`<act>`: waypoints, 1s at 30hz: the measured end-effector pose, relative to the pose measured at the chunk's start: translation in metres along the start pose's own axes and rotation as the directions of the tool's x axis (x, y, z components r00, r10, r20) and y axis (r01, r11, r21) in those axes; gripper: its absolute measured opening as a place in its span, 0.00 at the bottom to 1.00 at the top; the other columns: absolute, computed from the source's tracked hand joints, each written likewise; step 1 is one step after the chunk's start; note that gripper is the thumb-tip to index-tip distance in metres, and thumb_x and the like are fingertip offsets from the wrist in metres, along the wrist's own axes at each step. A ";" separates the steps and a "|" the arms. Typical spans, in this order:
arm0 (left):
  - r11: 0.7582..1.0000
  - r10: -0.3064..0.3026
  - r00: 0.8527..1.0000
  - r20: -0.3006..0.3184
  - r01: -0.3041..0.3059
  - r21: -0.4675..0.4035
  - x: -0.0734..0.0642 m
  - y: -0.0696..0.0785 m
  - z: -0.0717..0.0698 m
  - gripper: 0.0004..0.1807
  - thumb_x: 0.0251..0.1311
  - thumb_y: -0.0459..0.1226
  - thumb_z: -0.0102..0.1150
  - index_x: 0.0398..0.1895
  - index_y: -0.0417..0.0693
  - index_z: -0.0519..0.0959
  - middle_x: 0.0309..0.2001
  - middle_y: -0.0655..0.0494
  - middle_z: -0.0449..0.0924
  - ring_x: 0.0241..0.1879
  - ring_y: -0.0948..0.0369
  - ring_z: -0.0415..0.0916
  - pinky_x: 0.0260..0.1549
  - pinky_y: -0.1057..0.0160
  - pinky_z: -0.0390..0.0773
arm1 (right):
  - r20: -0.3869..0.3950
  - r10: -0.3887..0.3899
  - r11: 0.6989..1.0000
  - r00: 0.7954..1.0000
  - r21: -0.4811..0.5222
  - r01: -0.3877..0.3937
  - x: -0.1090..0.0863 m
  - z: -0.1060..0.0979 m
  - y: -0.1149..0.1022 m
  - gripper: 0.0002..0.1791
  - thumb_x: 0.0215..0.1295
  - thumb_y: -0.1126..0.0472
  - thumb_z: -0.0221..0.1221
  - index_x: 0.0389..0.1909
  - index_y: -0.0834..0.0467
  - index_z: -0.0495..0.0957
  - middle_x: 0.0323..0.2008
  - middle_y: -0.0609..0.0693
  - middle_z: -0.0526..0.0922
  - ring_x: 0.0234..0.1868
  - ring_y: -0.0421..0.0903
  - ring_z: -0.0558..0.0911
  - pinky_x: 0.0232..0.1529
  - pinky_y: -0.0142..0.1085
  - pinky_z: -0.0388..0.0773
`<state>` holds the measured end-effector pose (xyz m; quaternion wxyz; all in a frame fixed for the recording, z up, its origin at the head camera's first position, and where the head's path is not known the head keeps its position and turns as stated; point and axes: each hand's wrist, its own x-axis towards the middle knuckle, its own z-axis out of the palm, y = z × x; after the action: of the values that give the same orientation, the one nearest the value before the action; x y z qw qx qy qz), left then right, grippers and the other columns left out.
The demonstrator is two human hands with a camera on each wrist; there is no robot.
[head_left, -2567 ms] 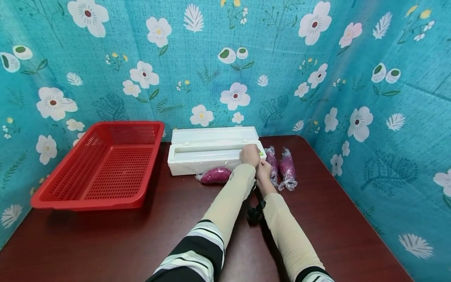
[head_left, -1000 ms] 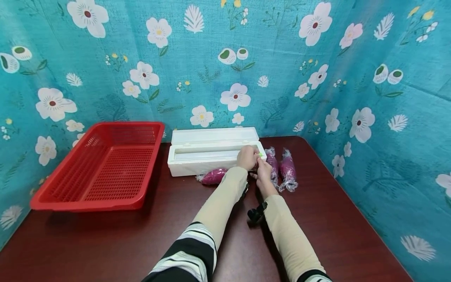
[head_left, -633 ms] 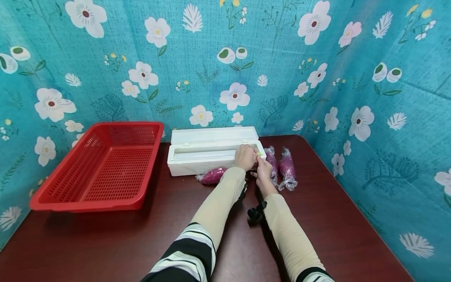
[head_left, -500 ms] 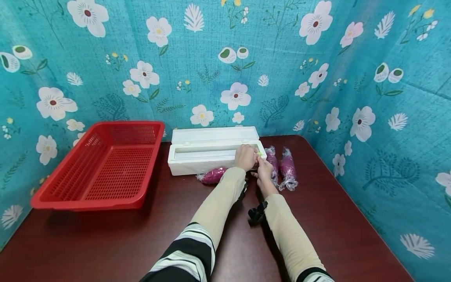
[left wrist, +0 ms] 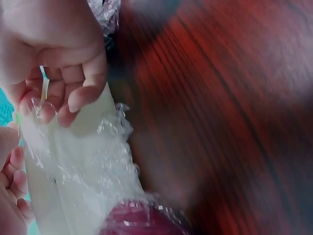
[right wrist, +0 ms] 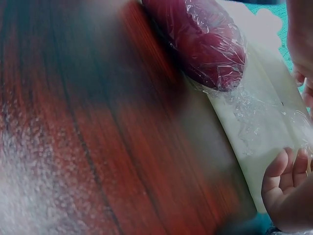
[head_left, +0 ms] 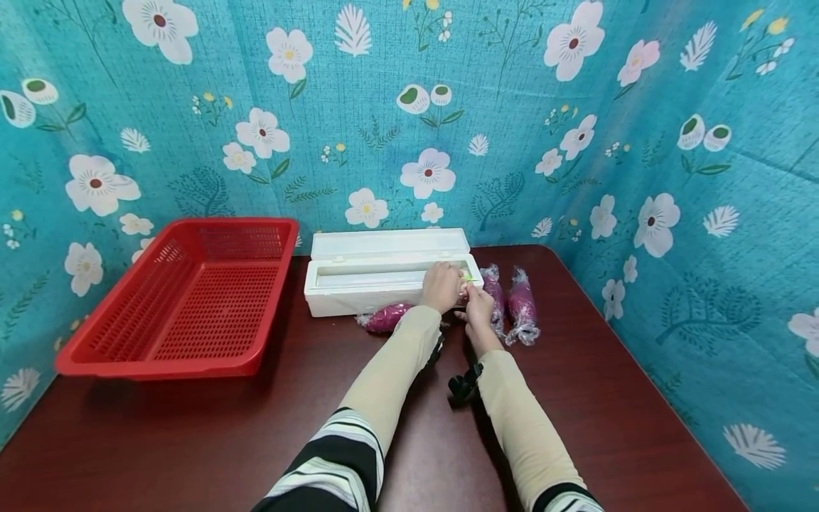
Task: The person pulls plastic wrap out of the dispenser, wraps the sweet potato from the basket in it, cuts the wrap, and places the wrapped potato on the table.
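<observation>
A long white cling film box [head_left: 358,306] stands at the back of the table, its lid raised, a white roll [head_left: 377,279] inside. My left hand [head_left: 441,286] is over its right end, fingers curled, pinching the film there. In front of that corner, my right hand [head_left: 478,313] pinches the edge of the clear film [left wrist: 39,142], thumb and fingertips together. Wrinkled film hangs down the box front in both wrist views. A small green piece [head_left: 469,278] shows by the fingertips. A film-wrapped purple-red sweet potato [right wrist: 210,49] lies against the box front, partly behind my left forearm.
Two more film-wrapped purple-red pieces [head_left: 522,306] lie to the right of the box. A red plastic basket [head_left: 256,363] stands on the left. Flowered blue cloth [head_left: 384,107] hangs behind and at the right of the dark wooden table [head_left: 224,448].
My left hand has shifted slightly left and toward me, so more of the box's right end shows. My right hand stays at nearly the same spot. Box, basket and wrapped pieces keep their places.
</observation>
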<state>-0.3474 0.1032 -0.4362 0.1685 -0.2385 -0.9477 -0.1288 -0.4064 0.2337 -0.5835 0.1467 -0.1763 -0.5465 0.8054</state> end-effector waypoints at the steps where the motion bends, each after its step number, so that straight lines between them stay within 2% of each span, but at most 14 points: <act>1: 1.000 -0.004 1.000 0.005 0.004 0.002 -0.001 -0.002 -0.001 0.10 0.58 0.41 0.54 0.38 0.51 0.82 0.35 0.56 0.78 0.38 0.59 0.72 0.39 0.63 0.69 | 0.000 -0.007 1.000 1.000 -0.001 0.007 0.008 -0.002 0.007 0.17 0.55 0.50 0.61 0.25 0.62 0.76 0.21 0.53 0.76 0.18 0.47 0.77 0.08 0.41 0.71; 3: 1.000 -0.004 1.000 0.006 0.004 0.002 -0.003 -0.004 -0.004 0.09 0.58 0.40 0.54 0.37 0.51 0.82 0.34 0.56 0.78 0.38 0.59 0.72 0.39 0.63 0.69 | 0.001 -0.016 1.000 1.000 -0.001 0.016 0.036 -0.010 0.030 0.20 0.51 0.47 0.63 0.26 0.62 0.76 0.22 0.55 0.77 0.20 0.49 0.79 0.09 0.44 0.72; 4: 1.000 -0.001 1.000 0.007 0.001 0.003 -0.004 -0.006 -0.005 0.09 0.58 0.40 0.54 0.37 0.50 0.82 0.34 0.56 0.78 0.38 0.59 0.72 0.39 0.63 0.69 | -0.009 0.004 1.000 1.000 -0.015 -0.004 0.052 -0.015 0.041 0.22 0.49 0.45 0.63 0.27 0.63 0.75 0.23 0.55 0.78 0.22 0.50 0.80 0.11 0.46 0.73; 6: 1.000 0.018 1.000 -0.006 -0.018 0.010 -0.007 -0.010 -0.007 0.08 0.59 0.40 0.54 0.36 0.50 0.82 0.34 0.56 0.78 0.38 0.58 0.72 0.39 0.63 0.69 | -0.001 -0.004 1.000 1.000 -0.020 0.004 0.093 -0.029 0.072 0.26 0.46 0.43 0.64 0.27 0.63 0.75 0.26 0.58 0.78 0.25 0.54 0.81 0.13 0.51 0.73; 7: 0.999 0.028 1.000 -0.012 -0.028 0.015 -0.008 -0.012 -0.007 0.08 0.59 0.40 0.53 0.36 0.50 0.82 0.34 0.56 0.78 0.38 0.58 0.72 0.39 0.63 0.69 | -0.003 -0.005 1.000 1.000 -0.017 0.005 0.101 -0.031 0.078 0.26 0.46 0.42 0.64 0.28 0.63 0.74 0.27 0.58 0.78 0.26 0.55 0.81 0.13 0.52 0.73; 10: 0.998 0.050 0.998 -0.029 -0.049 0.041 -0.013 -0.021 -0.010 0.08 0.59 0.40 0.53 0.35 0.49 0.81 0.35 0.56 0.78 0.37 0.58 0.71 0.39 0.63 0.69 | -0.005 -0.007 1.000 1.000 -0.022 0.007 0.103 -0.032 0.079 0.26 0.46 0.42 0.64 0.28 0.63 0.74 0.27 0.58 0.79 0.26 0.55 0.81 0.13 0.52 0.73; 13: 0.997 0.053 0.998 -0.032 -0.051 0.057 -0.020 -0.030 -0.013 0.08 0.60 0.41 0.53 0.36 0.49 0.80 0.36 0.56 0.77 0.38 0.59 0.70 0.39 0.63 0.69 | -0.007 -0.003 0.999 1.000 -0.033 0.003 0.095 -0.028 0.075 0.23 0.49 0.43 0.63 0.27 0.62 0.75 0.26 0.57 0.79 0.25 0.54 0.81 0.13 0.50 0.73; 17: 0.997 0.056 0.998 -0.041 -0.053 0.063 -0.027 -0.040 -0.017 0.09 0.59 0.41 0.54 0.37 0.49 0.80 0.36 0.57 0.77 0.38 0.59 0.70 0.38 0.64 0.69 | 0.014 -0.010 0.999 1.000 -0.036 0.011 0.064 -0.015 0.056 0.19 0.55 0.48 0.60 0.24 0.62 0.75 0.22 0.55 0.79 0.23 0.51 0.81 0.11 0.46 0.73; 18: 0.996 0.062 0.997 -0.047 -0.059 0.060 -0.028 -0.042 -0.017 0.09 0.59 0.41 0.54 0.36 0.49 0.80 0.36 0.56 0.77 0.38 0.59 0.70 0.38 0.64 0.69 | 0.013 -0.002 0.999 1.000 -0.046 0.003 0.050 -0.009 0.044 0.18 0.57 0.49 0.58 0.25 0.63 0.75 0.22 0.56 0.79 0.23 0.51 0.81 0.11 0.46 0.73; 20: 0.996 0.073 0.996 -0.059 -0.069 0.063 -0.030 -0.046 -0.018 0.09 0.59 0.41 0.54 0.36 0.48 0.80 0.35 0.56 0.77 0.37 0.59 0.70 0.38 0.64 0.69 | 0.038 -0.049 0.999 0.998 -0.016 0.050 0.019 0.001 0.024 0.16 0.59 0.53 0.57 0.22 0.63 0.75 0.20 0.56 0.78 0.20 0.50 0.80 0.09 0.42 0.72; 24: 0.997 0.076 0.995 -0.068 -0.074 0.032 -0.036 -0.056 -0.020 0.08 0.59 0.39 0.54 0.37 0.47 0.80 0.36 0.55 0.77 0.38 0.58 0.70 0.39 0.64 0.69 | -0.010 -0.062 0.996 0.998 -0.066 0.061 -0.063 0.029 -0.041 0.13 0.61 0.58 0.54 0.21 0.63 0.73 0.17 0.52 0.75 0.18 0.44 0.78 0.08 0.34 0.70; 26: 0.998 0.060 0.996 -0.069 -0.059 0.020 -0.040 -0.063 -0.023 0.08 0.59 0.38 0.54 0.38 0.46 0.80 0.36 0.55 0.78 0.39 0.58 0.70 0.41 0.64 0.68 | -0.029 -0.053 0.993 0.998 -0.110 0.050 -0.093 0.039 -0.066 0.13 0.63 0.60 0.52 0.21 0.62 0.71 0.16 0.49 0.74 0.16 0.40 0.76 0.08 0.30 0.68; 27: 0.999 0.049 0.996 -0.076 -0.048 0.010 -0.042 -0.067 -0.024 0.08 0.58 0.37 0.54 0.38 0.45 0.80 0.37 0.54 0.78 0.39 0.58 0.70 0.42 0.64 0.68 | -0.041 -0.031 0.990 0.999 -0.136 0.025 -0.104 0.042 -0.078 0.13 0.64 0.61 0.50 0.22 0.63 0.70 0.17 0.48 0.74 0.17 0.39 0.76 0.09 0.29 0.69; 30: 1.000 0.020 0.995 -0.102 -0.019 0.010 -0.050 -0.081 -0.028 0.08 0.58 0.36 0.55 0.37 0.45 0.80 0.36 0.54 0.78 0.39 0.58 0.70 0.42 0.63 0.68 | -0.037 -0.021 0.989 0.999 -0.146 0.015 -0.118 0.043 -0.093 0.13 0.66 0.62 0.47 0.22 0.64 0.70 0.16 0.47 0.74 0.16 0.38 0.76 0.09 0.28 0.68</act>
<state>-0.3383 0.0048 -0.4426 0.2190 -0.2400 -0.9361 -0.1348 -0.3158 0.1806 -0.4674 0.1514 -0.1971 -0.6025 0.7584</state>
